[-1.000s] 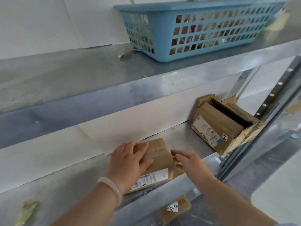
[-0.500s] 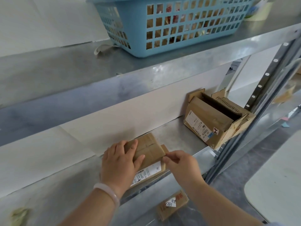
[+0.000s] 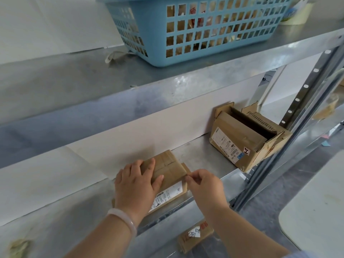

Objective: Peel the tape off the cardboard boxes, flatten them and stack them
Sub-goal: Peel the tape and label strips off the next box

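Observation:
A small brown cardboard box (image 3: 170, 169) with a white shipping label lies on the metal shelf (image 3: 201, 155), wrapped in brown tape. My left hand (image 3: 136, 185) presses flat on its left part, fingers spread. My right hand (image 3: 203, 185) pinches the tape at the box's right corner between thumb and forefinger. A larger opened cardboard box (image 3: 243, 142), flaps up, with a white label, stands farther right on the same shelf.
A blue plastic basket (image 3: 195, 28) with items sits on the upper shelf. The shelf's metal upright (image 3: 290, 131) rises at the right. Another small labelled box (image 3: 195, 236) lies on the level below. A crumpled tape scrap (image 3: 20, 247) lies at the far left.
My right hand has closed from open fingers into a pinch at the box's right corner. My left hand stays pressed on the box. The view has shifted slightly.

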{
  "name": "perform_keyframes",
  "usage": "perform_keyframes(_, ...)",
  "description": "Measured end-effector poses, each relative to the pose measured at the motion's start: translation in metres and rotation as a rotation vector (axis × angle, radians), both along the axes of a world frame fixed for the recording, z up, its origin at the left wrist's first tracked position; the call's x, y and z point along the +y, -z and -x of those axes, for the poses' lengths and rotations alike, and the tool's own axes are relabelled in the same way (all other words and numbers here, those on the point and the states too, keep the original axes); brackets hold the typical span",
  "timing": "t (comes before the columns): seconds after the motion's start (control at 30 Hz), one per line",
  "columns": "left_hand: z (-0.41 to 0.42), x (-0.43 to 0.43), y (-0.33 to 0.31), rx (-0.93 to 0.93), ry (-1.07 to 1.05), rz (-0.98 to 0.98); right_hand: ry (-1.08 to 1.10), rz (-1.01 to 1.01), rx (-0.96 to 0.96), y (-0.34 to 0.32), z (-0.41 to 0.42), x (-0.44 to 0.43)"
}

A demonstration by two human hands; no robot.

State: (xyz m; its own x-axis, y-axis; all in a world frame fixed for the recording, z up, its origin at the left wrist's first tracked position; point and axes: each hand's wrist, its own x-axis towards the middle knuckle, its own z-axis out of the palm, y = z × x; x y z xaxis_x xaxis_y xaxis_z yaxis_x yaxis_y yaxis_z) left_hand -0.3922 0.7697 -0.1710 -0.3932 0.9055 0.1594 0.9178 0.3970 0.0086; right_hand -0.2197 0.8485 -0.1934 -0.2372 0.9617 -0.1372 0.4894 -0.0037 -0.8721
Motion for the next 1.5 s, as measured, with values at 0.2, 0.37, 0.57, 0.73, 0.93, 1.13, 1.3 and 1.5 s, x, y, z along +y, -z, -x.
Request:
perform_keyframes(0.2, 0.003, 0.001, 0.006, -0.010, -0.006, -0.009, -0.050, 0.053, -0.007, 0.001, 0.003, 0.005)
perform_keyframes(0.37, 0.005, 0.001, 0.006, -0.006, -0.008, -0.020, 0.006, 0.111, 0.096, 0.002, 0.006, 0.000)
perform_keyframes(0.57, 0.009, 0.001, 0.009, 0.001, 0.015, -0.027, 0.049, 0.102, 0.130, -0.001, 0.006, -0.001)
perform_keyframes(0.73, 0.011, 0.000, 0.008, -0.004, 0.023, -0.034, 0.080, 0.049, 0.103, -0.001, 0.008, -0.005)
perform_keyframes(0.93, 0.012, 0.001, 0.008, 0.014, 0.029, -0.026, 0.030, 0.043, 0.040, 0.004, 0.010, -0.003)
perform_keyframes(1.13, 0.013, 0.001, 0.008, 0.011, 0.033, -0.022, -0.124, 0.168, -0.045, -0.007, 0.006, 0.009)
perform_keyframes(1.3, 0.015, 0.002, 0.008, -0.006, 0.042, -0.011, -0.183, 0.351, -0.003, -0.016, 0.004, 0.014)
perform_keyframes(1.5, 0.017, 0.000, 0.009, -0.004, 0.053, -0.009, -0.114, 0.723, 0.506, -0.013, -0.003, 0.018)
